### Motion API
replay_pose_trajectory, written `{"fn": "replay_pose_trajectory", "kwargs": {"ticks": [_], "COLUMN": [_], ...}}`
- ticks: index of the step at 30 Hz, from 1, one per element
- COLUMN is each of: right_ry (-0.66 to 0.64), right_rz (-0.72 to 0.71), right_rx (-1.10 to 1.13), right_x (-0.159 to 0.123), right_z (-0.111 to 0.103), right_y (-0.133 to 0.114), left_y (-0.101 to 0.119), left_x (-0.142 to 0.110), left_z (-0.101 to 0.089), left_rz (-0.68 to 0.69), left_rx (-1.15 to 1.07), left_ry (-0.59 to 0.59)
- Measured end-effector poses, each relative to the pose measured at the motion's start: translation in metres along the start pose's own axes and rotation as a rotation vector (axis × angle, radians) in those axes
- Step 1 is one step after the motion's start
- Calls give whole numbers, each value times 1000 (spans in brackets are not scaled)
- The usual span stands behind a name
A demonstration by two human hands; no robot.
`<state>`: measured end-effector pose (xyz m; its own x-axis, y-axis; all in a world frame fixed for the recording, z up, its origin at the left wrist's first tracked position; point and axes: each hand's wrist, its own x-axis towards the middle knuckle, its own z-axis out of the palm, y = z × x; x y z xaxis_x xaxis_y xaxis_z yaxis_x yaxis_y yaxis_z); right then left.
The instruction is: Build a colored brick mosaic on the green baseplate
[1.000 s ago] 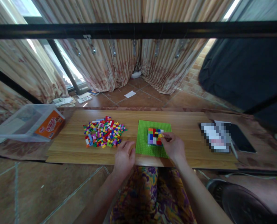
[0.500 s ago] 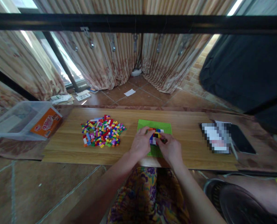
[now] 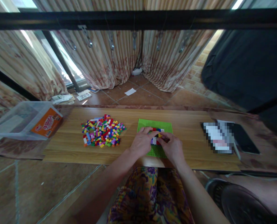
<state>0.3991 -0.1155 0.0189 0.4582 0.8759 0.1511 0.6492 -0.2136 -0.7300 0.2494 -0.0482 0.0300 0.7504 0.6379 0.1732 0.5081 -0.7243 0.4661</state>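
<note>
Here, both hands meet over the green baseplate [image 3: 167, 126], which lies on the wood-grain worktop [image 3: 194, 130] and serves as the landmark for everything around it. On the middle of the baseplate sits the brick build [image 3: 154, 141], a low block of mixed colours, with red, blue and white pieces showing along its far edge and lilac and red nearer the person. The left hand [image 3: 141, 143] comes in over the left side of the baseplate, its fingers curved across the left part of the build and its thumb stretched toward the middle. The right hand [image 3: 173, 148] comes in over the right side of the baseplate, thumb and forefinger bent close together at the build's right edge, beside a yellow brick [image 3: 160, 135]. Each grip is partly curled rather than spread, but the fingers cover the contact, so I cannot tell whether either of the 2 hands pinches a piece or only presses on the build. Left of the baseplate, well apart from it, a loose pile of small bricks [image 3: 104, 132] spreads over the worktop. Farther left of the baseplate, beyond the pile, stands a clear plastic box [image 3: 19, 134] with an orange label [image 3: 47, 122]. Well to the right of the baseplate lie a blurred-out item [image 3: 219, 137] and a dark flat slab [image 3: 247, 139].
</note>
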Motion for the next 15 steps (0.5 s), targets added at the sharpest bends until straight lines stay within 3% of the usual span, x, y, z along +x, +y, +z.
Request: {"fn": "replay_pose_trajectory", "kwargs": {"ticks": [15], "right_ry": [0], "right_rz": [32], "right_rx": [60], "right_x": [0], "right_z": [3], "right_y": [4], "left_y": [21], "left_x": [7], "left_z": [-14], "left_rz": [58], "left_rx": [273], "left_ry": [-104]}}
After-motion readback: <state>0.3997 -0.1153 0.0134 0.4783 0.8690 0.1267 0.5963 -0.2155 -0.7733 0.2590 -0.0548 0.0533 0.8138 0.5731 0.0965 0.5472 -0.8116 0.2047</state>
